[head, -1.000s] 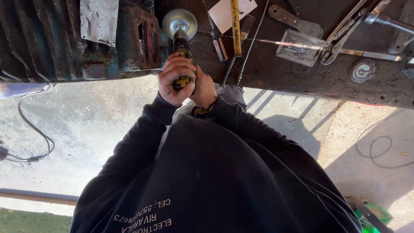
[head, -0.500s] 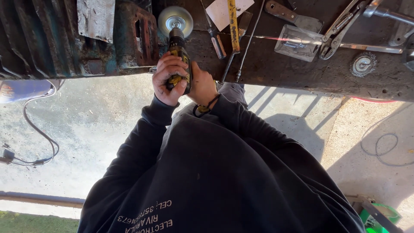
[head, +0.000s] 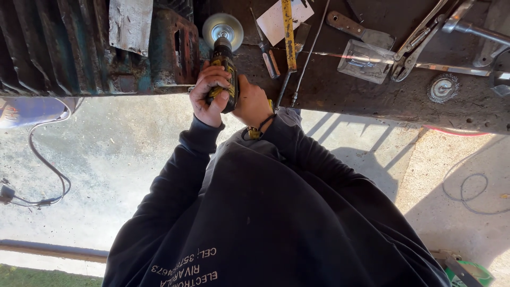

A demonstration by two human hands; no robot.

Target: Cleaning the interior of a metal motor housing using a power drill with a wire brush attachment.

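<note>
Both my hands hold a yellow-and-black angle grinder (head: 224,61) at the edge of a dark workbench (head: 372,101). My left hand (head: 209,94) wraps around its body. My right hand (head: 253,104) grips its rear end from the right, just beside the left hand. The grinder's round silver disc (head: 223,29) points away from me. It sits right next to a rusty, teal-painted metal part (head: 175,48); I cannot tell whether they touch. My black hoodie fills the lower part of the view.
On the bench lie a screwdriver (head: 268,53), a long yellow bar (head: 288,32), a scraper (head: 361,32), pliers (head: 419,42), a clear plastic pack (head: 366,61) and a round wire cup (head: 443,87). Cables (head: 42,175) lie on the concrete floor below.
Both hands keep the same hold on the grinder. The grinder and hands have only shifted slightly beside the rusty part.
</note>
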